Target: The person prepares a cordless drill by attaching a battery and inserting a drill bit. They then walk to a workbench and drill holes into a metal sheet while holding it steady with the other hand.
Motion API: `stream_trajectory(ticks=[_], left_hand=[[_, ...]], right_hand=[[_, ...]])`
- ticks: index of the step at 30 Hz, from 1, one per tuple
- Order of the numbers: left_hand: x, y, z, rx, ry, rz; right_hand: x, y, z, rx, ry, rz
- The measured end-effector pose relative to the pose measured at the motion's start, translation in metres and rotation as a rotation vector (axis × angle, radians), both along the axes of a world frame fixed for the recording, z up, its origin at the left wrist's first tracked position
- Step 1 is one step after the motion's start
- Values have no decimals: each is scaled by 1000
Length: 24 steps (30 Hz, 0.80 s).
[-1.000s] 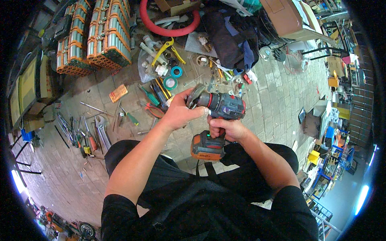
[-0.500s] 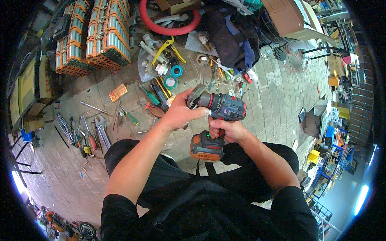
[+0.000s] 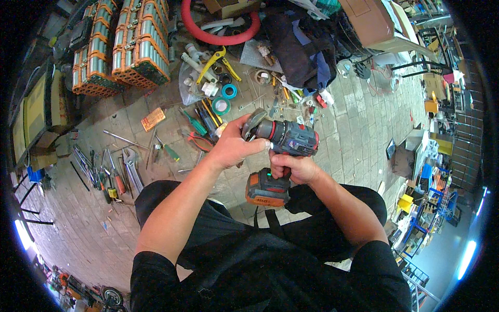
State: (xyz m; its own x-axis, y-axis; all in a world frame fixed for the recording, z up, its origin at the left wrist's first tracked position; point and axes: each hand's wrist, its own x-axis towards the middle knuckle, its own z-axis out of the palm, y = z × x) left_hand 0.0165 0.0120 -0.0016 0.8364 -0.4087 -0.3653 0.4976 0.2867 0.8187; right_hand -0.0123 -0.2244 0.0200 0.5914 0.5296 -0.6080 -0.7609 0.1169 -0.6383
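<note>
A dark grey cordless drill (image 3: 295,139) with red trim lies across my lap area, its chuck pointing left. My right hand (image 3: 297,167) is wrapped round its handle, above the battery (image 3: 266,191) with its orange-brown base; a small green light shows there. At the chuck end sits a round, greyish metal disc-like piece (image 3: 253,122). My left hand (image 3: 231,146) is closed round that piece, its thumb stretched toward the drill's front. Whether the piece is fixed in the chuck I cannot tell, since my fingers hide part of it.
Beyond my hands lie yellow-handled pliers (image 3: 212,65), tape rolls (image 3: 221,106) and a dark bag (image 3: 299,47). Wrenches (image 3: 132,169) and screwdrivers are spread on the paved floor at left. Orange-framed battery packs (image 3: 140,47) stand far left; a cardboard box (image 3: 366,23) stands far right.
</note>
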Motion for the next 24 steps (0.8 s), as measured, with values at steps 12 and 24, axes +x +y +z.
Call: stream_trajectory(ticks=[12, 24], left_hand=[[0, -1, -4, -3, -49, 11], [1, 1, -9, 25, -45, -9]], right_hand=[[-1, 1, -1, 3, 22, -35], [1, 2, 2, -72, 7, 11]])
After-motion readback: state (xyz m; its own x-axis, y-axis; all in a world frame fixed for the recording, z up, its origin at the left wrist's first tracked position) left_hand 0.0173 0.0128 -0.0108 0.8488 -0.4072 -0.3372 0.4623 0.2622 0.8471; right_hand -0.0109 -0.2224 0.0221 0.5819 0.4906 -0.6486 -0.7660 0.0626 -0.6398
